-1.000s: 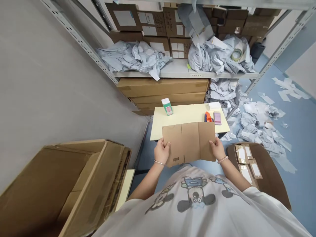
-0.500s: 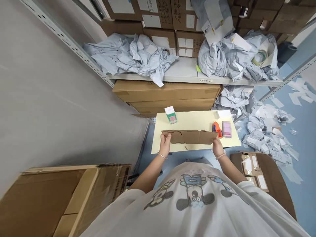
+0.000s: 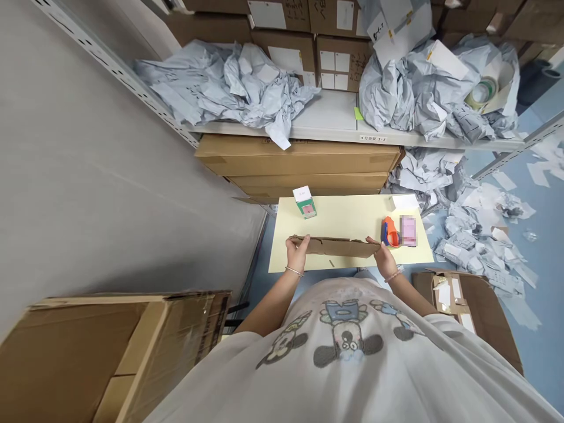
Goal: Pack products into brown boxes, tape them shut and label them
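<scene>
Grey shelf (image 3: 337, 111) with crumpled bags (image 3: 229, 82) forms the background; in front of it stands the pale yellow table (image 3: 348, 217). Between your hands, over the table's near part, is the cardboard (image 3: 339, 247), seen nearly edge-on. Your left hand (image 3: 297, 255) pinches one end, thumb on the near face; your right hand (image 3: 383, 258) grips the other end, its fingers partly hidden. Whether the cardboard's lower edge touches the table cannot be told. On the table beyond: the green box (image 3: 305, 202), upright at left; the orange tool (image 3: 390, 231), near your right hand and just beside the pink pack (image 3: 408, 230); the white box (image 3: 404, 202), behind these two. Step in hand, as judged: handling the cardboard by both ends, perhaps to fold it. Any fold would call for level ends and even thumb pressure along a crease.
</scene>
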`<state>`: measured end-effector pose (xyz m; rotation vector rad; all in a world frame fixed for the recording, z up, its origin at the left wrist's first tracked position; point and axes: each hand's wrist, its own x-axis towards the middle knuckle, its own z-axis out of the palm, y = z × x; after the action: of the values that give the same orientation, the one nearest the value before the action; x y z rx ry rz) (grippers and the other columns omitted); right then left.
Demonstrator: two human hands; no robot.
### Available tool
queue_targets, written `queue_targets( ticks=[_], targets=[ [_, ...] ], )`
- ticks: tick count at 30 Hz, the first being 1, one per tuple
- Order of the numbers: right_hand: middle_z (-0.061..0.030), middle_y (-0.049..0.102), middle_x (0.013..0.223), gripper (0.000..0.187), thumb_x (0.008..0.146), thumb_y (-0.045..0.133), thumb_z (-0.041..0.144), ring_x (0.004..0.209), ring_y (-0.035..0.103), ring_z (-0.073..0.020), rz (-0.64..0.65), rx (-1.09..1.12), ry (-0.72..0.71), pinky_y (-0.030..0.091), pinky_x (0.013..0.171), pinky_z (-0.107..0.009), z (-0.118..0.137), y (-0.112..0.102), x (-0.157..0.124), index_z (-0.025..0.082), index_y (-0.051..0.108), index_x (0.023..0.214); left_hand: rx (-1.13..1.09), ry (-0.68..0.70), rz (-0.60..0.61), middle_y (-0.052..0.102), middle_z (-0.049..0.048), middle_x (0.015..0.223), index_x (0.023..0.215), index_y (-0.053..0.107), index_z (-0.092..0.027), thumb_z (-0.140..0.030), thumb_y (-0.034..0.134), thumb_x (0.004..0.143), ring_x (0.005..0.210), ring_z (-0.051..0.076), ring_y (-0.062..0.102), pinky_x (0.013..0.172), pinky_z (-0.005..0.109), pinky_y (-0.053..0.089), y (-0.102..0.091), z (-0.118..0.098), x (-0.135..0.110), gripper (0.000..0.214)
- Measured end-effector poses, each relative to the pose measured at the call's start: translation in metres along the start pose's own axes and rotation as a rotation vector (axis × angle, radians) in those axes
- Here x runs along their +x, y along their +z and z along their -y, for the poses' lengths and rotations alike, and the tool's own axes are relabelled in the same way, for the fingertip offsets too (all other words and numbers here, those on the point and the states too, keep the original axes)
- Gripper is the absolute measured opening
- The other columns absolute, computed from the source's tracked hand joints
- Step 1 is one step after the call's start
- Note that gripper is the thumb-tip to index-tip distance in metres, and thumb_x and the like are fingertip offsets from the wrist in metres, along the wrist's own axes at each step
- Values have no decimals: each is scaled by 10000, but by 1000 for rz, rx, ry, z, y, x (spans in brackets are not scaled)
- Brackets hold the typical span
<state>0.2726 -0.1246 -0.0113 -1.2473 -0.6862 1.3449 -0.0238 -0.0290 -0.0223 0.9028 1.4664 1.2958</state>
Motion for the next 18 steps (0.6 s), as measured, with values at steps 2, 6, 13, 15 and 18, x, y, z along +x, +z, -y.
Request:
queue_targets(
  ticks=[2,6,13,15,18],
  targets=[
    [-86,622,1453,627,821,594,715,1476,399,-349,88,4,16,267,1234,-533,4,-8,-1,254,750,1216,15,-9,-13,555,12,1030,1061,460,-250,-524,847,736,1089,195,581,1025,369,428,-1,1,1,575],
    [-45,608,1477,589,778,706,606,1482,402,-346,205,32,48,289,1223,-547,7,-18,-5,312,716,1288,66,-14,31,557,17,1039,1079,485,-246,-482,877,701,1109,213,575,1043,391,416,-7,2,3,594],
    [-19,605,1482,561,761,707,591,1504,373,-323,183,73,-14,208,1270,-520,6,-11,-13,312,737,1247,100,-31,191,594,41,1140,1126,525,-237,-377,893,645,1184,245,563,1084,410,388,-24,-10,8,622],
    [-45,594,1493,612,788,656,650,1506,368,-332,160,78,-3,225,1260,-542,10,-1,-16,279,722,1270,102,-34,237,616,56,1169,1146,541,-229,-368,881,636,1215,265,557,1101,419,385,-25,-17,5,628],
    [-65,546,1537,764,829,529,773,1508,370,-315,163,105,1,286,1236,-535,17,21,-18,257,636,1382,65,-81,427,652,88,1201,1177,579,-211,-361,838,651,1232,299,568,1098,440,416,-19,-24,-9,605]
  ],
)
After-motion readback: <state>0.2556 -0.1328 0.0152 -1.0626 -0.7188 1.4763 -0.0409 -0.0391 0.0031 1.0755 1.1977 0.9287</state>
